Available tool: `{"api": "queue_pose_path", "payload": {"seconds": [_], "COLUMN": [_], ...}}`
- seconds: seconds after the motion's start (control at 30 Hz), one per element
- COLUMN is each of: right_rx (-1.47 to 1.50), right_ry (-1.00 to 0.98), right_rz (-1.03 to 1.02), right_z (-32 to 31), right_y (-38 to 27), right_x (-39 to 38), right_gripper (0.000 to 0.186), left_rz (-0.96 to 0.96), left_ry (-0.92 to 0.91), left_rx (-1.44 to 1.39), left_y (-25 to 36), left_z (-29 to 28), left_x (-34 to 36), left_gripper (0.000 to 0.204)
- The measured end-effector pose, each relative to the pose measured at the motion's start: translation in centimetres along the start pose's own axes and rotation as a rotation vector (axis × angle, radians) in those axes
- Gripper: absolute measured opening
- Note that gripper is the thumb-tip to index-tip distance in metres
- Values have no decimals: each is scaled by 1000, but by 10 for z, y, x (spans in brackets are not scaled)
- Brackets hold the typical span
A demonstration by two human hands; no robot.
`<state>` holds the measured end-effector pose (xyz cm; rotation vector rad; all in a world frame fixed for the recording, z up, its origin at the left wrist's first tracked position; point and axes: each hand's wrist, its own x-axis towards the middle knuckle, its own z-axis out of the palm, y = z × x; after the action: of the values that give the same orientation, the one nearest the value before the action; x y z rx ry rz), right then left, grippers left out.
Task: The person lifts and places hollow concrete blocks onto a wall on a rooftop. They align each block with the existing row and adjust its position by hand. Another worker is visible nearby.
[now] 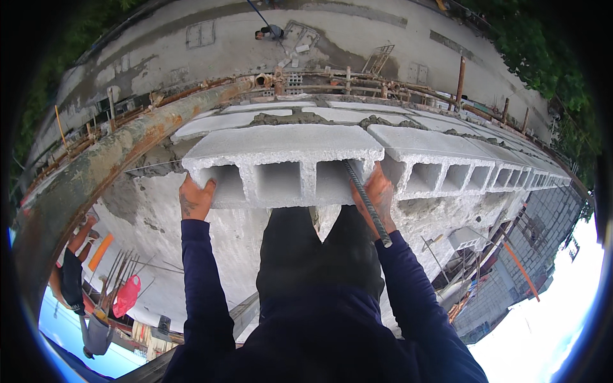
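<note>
A grey hollow concrete block [284,142] is in front of me, its open cells facing me. My left hand [196,198] is closed on its left end, thumb at the edge of the left cell. My right hand [378,195] grips the right end, its fingers partly hidden. A ribbed steel rebar [368,205] sticks out of the right cell toward me and crosses in front of my right hand. Just right of the block, a narrow gap apart at the front, begins a row of laid concrete blocks [440,143]. Wet mortar [271,119] lies along the block's far side.
A thick rusty pipe [121,143] slants across the left. Beyond the wall run rusty scaffold poles [348,83]. Below left, another person [73,274] stands near a pink bag [127,296]; a further person [269,32] is far off at the top. A thin string line crosses the blocks.
</note>
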<state>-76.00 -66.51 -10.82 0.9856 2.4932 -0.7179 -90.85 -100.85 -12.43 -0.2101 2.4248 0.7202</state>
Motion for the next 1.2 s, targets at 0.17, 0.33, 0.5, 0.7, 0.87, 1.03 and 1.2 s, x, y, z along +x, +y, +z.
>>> {"api": "queue_pose_path", "payload": {"seconds": [0.17,0.33,0.5,0.7,0.87,1.03,1.2], "right_rx": [75,113,69,92,87,184,150], "right_ry": [-59,41,100,20,92,41,53], "right_rz": [100,-70,-99,-39,-113,-28,-26], "right_z": [3,1,-7,2,11,6,-4], "right_y": [1,0,-1,0,4,-1,-10], "right_x": [3,-1,-3,3,4,4,-1], "right_gripper": [62,57,57,56,56,57,53], "left_rz": [11,3,46,-39,12,-7,66], "left_ry": [55,34,45,-7,52,-14,10], "left_rx": [3,-31,-20,-69,-46,-22,-137], "left_y": [-4,-5,2,1,-4,-14,-26], "left_z": [4,6,3,3,5,4,8], "left_x": [-4,-5,-7,-11,-6,-3,2], "left_gripper": [40,42,41,43,42,46,44]}}
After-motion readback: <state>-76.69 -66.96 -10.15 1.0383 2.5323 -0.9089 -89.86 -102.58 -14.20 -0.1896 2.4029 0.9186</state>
